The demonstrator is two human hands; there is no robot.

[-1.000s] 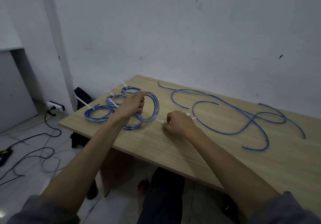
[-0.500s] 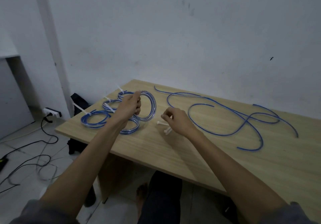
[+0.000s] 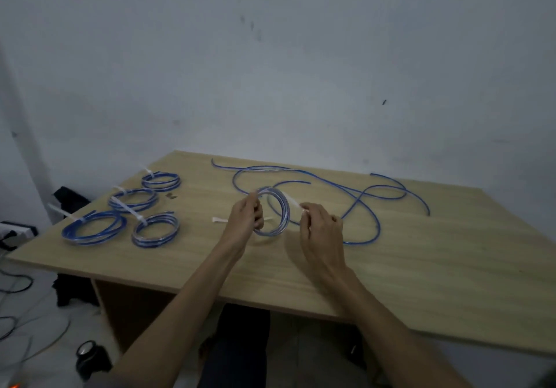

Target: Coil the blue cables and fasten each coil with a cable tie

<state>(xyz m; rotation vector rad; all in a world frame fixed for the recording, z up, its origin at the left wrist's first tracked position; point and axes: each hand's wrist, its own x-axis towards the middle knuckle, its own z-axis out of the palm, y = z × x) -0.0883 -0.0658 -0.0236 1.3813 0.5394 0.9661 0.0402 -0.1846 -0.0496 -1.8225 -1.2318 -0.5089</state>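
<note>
My left hand point(image 3: 245, 220) grips a blue cable coil point(image 3: 278, 213) upright above the wooden table point(image 3: 421, 267). My right hand point(image 3: 319, 228) pinches a white cable tie point(image 3: 293, 204) that reaches up to the coil's right side. Several tied blue coils lie at the table's left: one point(image 3: 161, 180) at the back, one point(image 3: 132, 199), one point(image 3: 93, 226) at the front left and one point(image 3: 155, 230). Loose blue cables point(image 3: 361, 195) sprawl over the back right. Another white cable tie point(image 3: 218, 219) lies on the table by my left hand.
A white wall stands right behind the table. Black cords point(image 3: 12, 285) and a power strip point(image 3: 15, 228) lie on the floor at the left. A dark bag point(image 3: 67, 196) sits past the table's left edge. My legs point(image 3: 237, 348) are under the front edge.
My left hand has carried the coil rightwards, away from the tied coils, toward the table's middle. My right hand has picked up a cable tie and brought it to the coil. The view shifted left.
</note>
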